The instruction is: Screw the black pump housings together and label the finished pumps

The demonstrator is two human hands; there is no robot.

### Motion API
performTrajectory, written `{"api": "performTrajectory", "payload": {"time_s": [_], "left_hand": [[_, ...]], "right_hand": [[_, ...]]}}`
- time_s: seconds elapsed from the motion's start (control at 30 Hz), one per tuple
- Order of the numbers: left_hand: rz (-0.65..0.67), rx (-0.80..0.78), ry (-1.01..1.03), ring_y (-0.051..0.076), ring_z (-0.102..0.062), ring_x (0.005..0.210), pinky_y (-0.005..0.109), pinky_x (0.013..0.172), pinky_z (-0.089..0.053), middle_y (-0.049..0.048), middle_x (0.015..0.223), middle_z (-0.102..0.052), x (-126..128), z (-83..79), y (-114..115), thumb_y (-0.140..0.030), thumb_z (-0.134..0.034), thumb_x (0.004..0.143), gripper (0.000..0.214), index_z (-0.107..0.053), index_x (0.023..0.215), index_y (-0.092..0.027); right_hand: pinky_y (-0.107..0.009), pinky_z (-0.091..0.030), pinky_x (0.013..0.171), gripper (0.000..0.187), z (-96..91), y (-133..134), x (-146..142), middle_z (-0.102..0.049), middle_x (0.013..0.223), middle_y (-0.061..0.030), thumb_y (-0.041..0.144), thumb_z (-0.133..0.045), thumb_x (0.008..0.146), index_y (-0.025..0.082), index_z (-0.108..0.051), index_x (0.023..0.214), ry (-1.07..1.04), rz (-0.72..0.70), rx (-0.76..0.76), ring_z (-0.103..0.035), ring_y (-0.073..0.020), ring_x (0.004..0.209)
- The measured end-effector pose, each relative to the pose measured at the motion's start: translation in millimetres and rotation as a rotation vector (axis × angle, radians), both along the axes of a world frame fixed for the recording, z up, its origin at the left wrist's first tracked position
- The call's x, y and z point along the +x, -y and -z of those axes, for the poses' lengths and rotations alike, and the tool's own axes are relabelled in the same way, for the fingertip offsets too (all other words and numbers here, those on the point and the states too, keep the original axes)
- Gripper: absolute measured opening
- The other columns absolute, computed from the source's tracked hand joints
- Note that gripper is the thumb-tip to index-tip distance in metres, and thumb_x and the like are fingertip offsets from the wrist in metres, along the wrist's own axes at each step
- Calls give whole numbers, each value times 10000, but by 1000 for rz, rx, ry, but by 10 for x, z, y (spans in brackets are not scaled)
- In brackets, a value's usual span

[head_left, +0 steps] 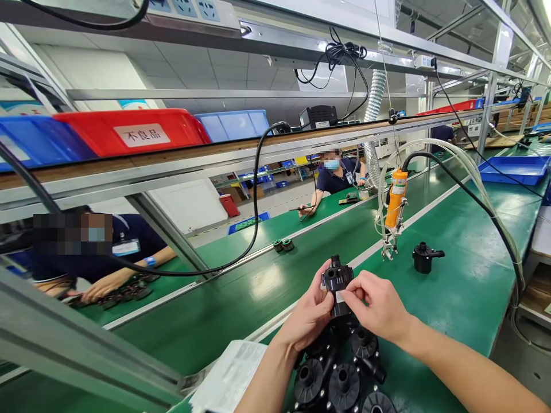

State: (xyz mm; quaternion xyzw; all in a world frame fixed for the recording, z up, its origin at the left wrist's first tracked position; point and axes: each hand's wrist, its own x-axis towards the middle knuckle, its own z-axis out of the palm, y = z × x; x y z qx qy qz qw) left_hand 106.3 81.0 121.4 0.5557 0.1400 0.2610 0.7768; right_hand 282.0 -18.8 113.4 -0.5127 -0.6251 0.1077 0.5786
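A small black water pump (338, 279) is held upright in my left hand (312, 312), with fingers and thumb wrapped round its body. On the pump's side lies a small white label (340, 296). My right hand (375, 301) pinches at the edge of this label, thumb and forefinger pressed together against the pump. Below both hands, several more black pumps (344, 380) stand close together on the green bench, partly hidden by my wrists. Another black pump (423, 257) stands alone to the right, its side outlet pointing right.
An orange electric screwdriver (396, 198) hangs over the bench with hoses. White sheets (230, 376) lie left of my forearm. A green conveyor belt (267, 281) runs alongside, carrying two small round parts (283, 245). Two co-workers (338, 178) sit opposite. A blue tray (514, 170) is far right.
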Motion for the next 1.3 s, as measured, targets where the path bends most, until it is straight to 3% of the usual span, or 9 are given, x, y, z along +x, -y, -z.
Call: {"api": "performTrajectory", "payload": {"time_s": [0.07, 0.17, 0.4, 0.53, 0.63, 0.7, 0.83, 1.03, 1.3], "left_hand": [[8, 7, 7, 342, -637, 1295, 460, 1063, -525, 136, 1508, -590, -14, -12, 3, -494, -896, 839, 988, -311, 1628, -390], [8, 26, -9, 341, -657, 1258, 447, 1055, -517, 147, 1470, -624, -26, -63, 50, -529, -892, 831, 1066, -240, 1662, -381], [2, 231, -23, 295, -624, 1338, 489, 1240, -323, 134, 1604, -538, -13, -157, 203, -471, -737, 993, 1042, 53, 1673, -439], [-117, 259, -36, 281, -330, 1589, 491, 1329, -164, 101, 1682, -434, -11, -189, 181, -472, -732, 994, 839, -232, 1666, -418], [-304, 159, -74, 321, -406, 1549, 478, 1312, -279, 123, 1564, -577, -13, -240, 114, -470, -751, 976, 486, -640, 1401, -260], [-361, 56, -92, 345, -521, 1465, 474, 1262, -391, 142, 1443, -665, -17, -265, 57, -436, -757, 973, 341, -736, 1206, -188], [-397, -79, -110, 337, -677, 1268, 432, 1071, -568, 160, 1309, -724, -23, -231, -57, -346, -756, 970, 225, -767, 1068, -144], [-335, -10, -166, 325, -678, 1192, 389, 979, -573, 139, 1213, -722, 4, -117, -86, -482, -902, 817, 397, -789, 1019, -159], [-219, 155, -224, 349, -621, 1273, 387, 1013, -531, 125, 1226, -706, 35, -253, 121, -606, -807, 871, 450, -790, 1029, -185]], "right_hand": [[-289, -370, 625, 233, 4, -7, 49, -572, 806, -12, 435, -652, 985, 207, -655, 1026, 66, 90, 46, -499, -138, 657], [-272, -375, 582, 491, -15, -32, 132, -566, 853, 17, 454, -743, 902, 212, -552, 1283, -56, 94, -69, -427, -104, 569], [-250, -483, 607, 510, 45, -178, 198, -713, 1060, -28, 431, -759, 846, 235, -572, 1278, -168, -126, -272, -599, -129, 682], [-299, -514, 756, 598, 172, -402, 494, -696, 1158, -64, 436, -757, 838, 230, -487, 1329, -140, 68, -244, -656, -196, 876], [-327, -468, 784, 559, 303, -574, 770, -674, 1152, -100, 327, -780, 797, 205, -506, 1269, -68, 217, -288, -641, -233, 905], [-321, -447, 767, 511, 402, -655, 878, -684, 1064, -96, 232, -818, 719, 187, -565, 1161, -13, 225, -344, -641, -247, 888], [-272, -436, 678, 584, 512, -682, 872, -679, 840, -18, 77, -860, 561, 190, -651, 1095, 59, 115, -410, -629, -206, 744], [-257, -483, 668, 360, 252, -463, 603, -698, 1154, -101, 204, -638, 914, 212, -676, 1272, 22, 49, -210, -650, -181, 885], [-234, -446, 583, 146, 127, -315, 185, -676, 784, -3, 299, -666, 952, 195, -756, 905, 5, -99, -68, -544, -109, 608]]}}
